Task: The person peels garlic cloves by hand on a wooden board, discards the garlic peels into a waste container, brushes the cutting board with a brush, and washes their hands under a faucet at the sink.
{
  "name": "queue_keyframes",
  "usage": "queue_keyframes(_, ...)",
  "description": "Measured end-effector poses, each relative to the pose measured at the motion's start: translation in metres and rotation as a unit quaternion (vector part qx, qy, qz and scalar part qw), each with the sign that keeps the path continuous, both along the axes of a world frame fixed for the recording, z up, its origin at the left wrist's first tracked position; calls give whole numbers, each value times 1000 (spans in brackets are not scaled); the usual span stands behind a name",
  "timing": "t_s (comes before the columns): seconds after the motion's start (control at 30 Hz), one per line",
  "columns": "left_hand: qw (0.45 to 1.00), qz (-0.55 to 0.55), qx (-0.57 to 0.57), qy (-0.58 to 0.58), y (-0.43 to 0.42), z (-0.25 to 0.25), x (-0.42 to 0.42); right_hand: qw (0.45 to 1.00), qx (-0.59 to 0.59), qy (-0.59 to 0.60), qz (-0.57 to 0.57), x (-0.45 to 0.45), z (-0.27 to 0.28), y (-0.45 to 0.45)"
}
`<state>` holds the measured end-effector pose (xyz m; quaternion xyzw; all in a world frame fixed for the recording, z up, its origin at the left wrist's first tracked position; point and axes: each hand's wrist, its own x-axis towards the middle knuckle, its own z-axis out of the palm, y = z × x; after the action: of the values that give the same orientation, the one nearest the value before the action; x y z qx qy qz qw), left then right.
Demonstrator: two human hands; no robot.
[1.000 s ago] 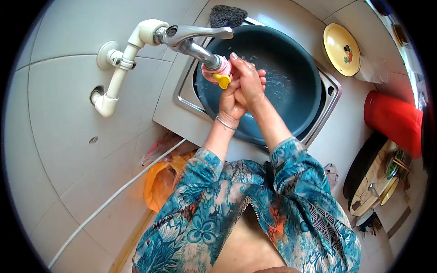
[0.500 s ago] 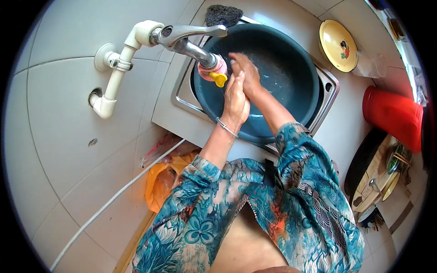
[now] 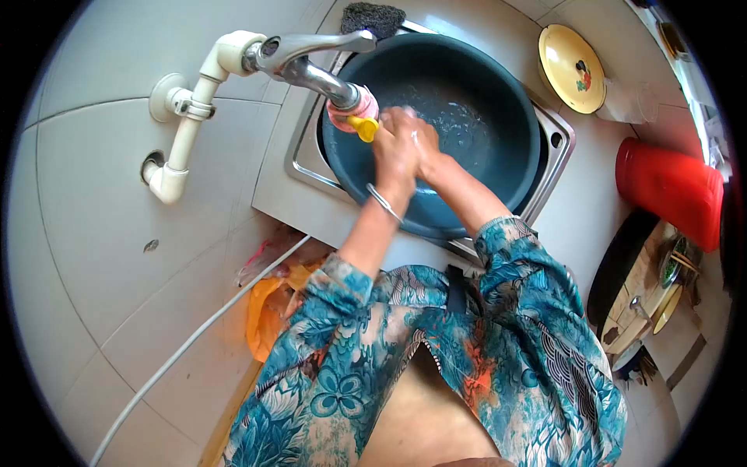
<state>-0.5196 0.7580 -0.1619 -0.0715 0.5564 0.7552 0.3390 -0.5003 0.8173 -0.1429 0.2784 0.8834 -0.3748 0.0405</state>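
Observation:
My left hand (image 3: 396,159), with a silvery bracelet at its wrist, is pressed against my right hand (image 3: 421,144) over the dark basin (image 3: 498,93). The fingers of both are closed round each other and partly blurred; no object shows between them. Just above and left of them is the metal faucet (image 3: 315,78), whose outlet has a pink wrap (image 3: 352,109) and a yellow piece (image 3: 364,128). Water with ripples lies in the basin, which rests in a steel sink (image 3: 562,140).
A dark scouring pad (image 3: 372,19) lies behind the basin. At the right are a yellow lid (image 3: 572,68), a clear cup (image 3: 634,103), a red container (image 3: 669,191) and a round board (image 3: 634,300). White pipe (image 3: 187,140) runs along the left wall; an orange bag (image 3: 264,315) hangs below.
My hands have gone from palms pressed with fingers apart to being clasped, the left over the right. The whole view has shifted slightly, so the faucet and basin appear further left and up.

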Motion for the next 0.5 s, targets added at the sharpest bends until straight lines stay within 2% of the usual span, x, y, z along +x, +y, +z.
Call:
queue_keyframes(0.03,984,13,106,-145,0,-8,-19,994,-37,101,-15,7,-4,-5)
queue_keyframes(0.07,972,-14,110,-206,-3,-12,-39,990,17,139,-2,9,-8,-9)
queue_keyframes(0.1,991,-62,89,-84,-6,-26,-47,982,66,175,12,12,-9,-15)
queue_keyframes(0.13,988,-66,112,-78,-6,-20,-51,975,66,205,55,14,3,-9)
queue_keyframes(0.17,986,-70,134,-72,-7,-16,-54,963,130,215,96,15,15,1)
queue_keyframes(0.2,950,-71,283,-111,-13,-30,-61,937,170,292,85,13,29,10)
queue_keyframes(0.23,942,-76,312,-94,-11,-26,-65,903,209,367,73,7,47,18)
queue_keyframes(0.27,940,-60,305,-143,-16,-17,-65,908,55,412,53,2,77,18)
queue_keyframes(0.3,934,-47,297,-192,-20,-8,-64,889,-98,446,30,-2,107,17)
queue_keyframes(0.37,927,-69,304,-210,-15,-5,-63,873,-71,469,110,-8,141,27)
queue_keyframes(0.43,928,-41,323,-180,-18,20,-58,829,-53,524,187,-17,162,29)
queue_keyframes(0.5,946,-15,300,-120,-18,32,-56,812,-80,566,117,-26,176,14)
